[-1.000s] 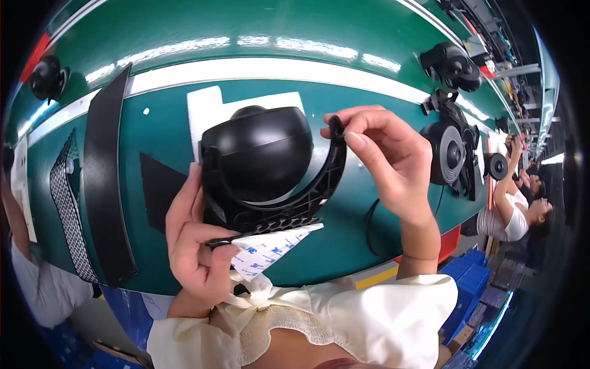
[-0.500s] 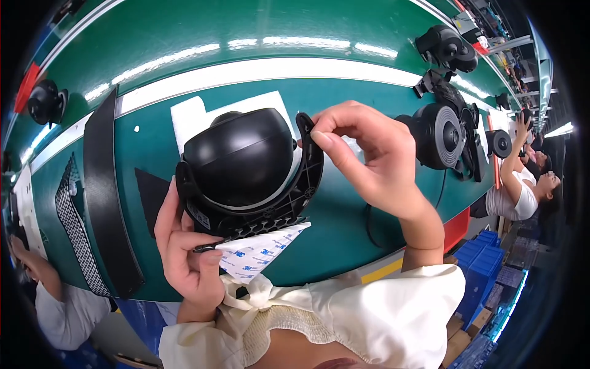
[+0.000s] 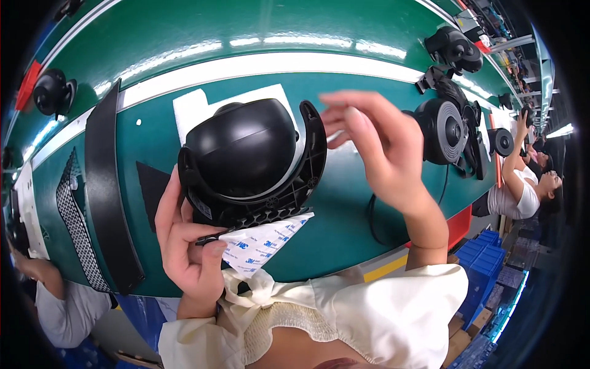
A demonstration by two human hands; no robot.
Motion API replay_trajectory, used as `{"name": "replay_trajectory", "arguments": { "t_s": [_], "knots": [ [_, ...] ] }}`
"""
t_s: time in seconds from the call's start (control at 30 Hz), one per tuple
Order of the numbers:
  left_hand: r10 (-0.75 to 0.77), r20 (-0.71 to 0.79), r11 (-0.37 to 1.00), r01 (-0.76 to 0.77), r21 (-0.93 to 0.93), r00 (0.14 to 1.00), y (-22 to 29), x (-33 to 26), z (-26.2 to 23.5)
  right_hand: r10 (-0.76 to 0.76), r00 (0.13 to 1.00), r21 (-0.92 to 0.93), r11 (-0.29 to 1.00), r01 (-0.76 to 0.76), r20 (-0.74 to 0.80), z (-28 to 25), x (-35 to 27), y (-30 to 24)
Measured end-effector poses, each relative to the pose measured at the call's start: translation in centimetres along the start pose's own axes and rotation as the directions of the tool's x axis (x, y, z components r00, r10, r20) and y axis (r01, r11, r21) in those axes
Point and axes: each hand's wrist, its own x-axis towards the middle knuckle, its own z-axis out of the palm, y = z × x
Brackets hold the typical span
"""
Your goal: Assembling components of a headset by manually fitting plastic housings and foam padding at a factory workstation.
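Now the right hand (image 3: 384, 154) has come off the black dome-shaped housing (image 3: 246, 157). Half a second ago its fingertips pinched the upper right tip of the curved bracket (image 3: 316, 154) that wraps the dome; in the present view that hand floats just to the right of the bracket, fingers loosely spread and slightly blurred, touching nothing that can be made out. I judge that whatever it was pressing or seating at that tip is finished, or at least let go, and the piece now hangs on one hand alone.

That hand is the left hand (image 3: 187, 246). It wraps the lower left of the housing from below, fingers curled up behind it, while the thumb clamps the corner of a white printed backing sheet (image 3: 264, 243) against the bracket's underside. The sheet sticks out below the housing and to its right, like a flat wedge.

As for placement, the housing is held up in the air over the green conveyor belt (image 3: 184, 37), in front of a white paper sheet (image 3: 196, 107) lying on it. Its rounded dome faces up toward the camera and slightly left. The bracket's long curve runs from the lower left, near the left thumb, up to its free tip at the upper right, so the long axis leans diagonally.

To the right of the housing, similar black units (image 3: 439, 129) sit on the belt; to its left lies a long black strip (image 3: 104, 184).
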Motion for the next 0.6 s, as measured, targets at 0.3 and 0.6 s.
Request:
{"name": "replay_trajectory", "arguments": {
  "t_s": [0.3,0.6],
  "knots": [
    [0.021,0.011,1.0,-0.02,-0.009,1.0,-0.2,0.0,-0.2,0.159,0.98,0.402,0.895,-0.193,0.116,1.3,0.5,1.2],
    [0.035,-0.087,0.996,-0.027,0.084,0.996,0.7,-1.7,-0.7,-0.597,0.79,-0.302,0.734,0.608,0.141,0.0,-0.9,-1.7]
  ]
}}
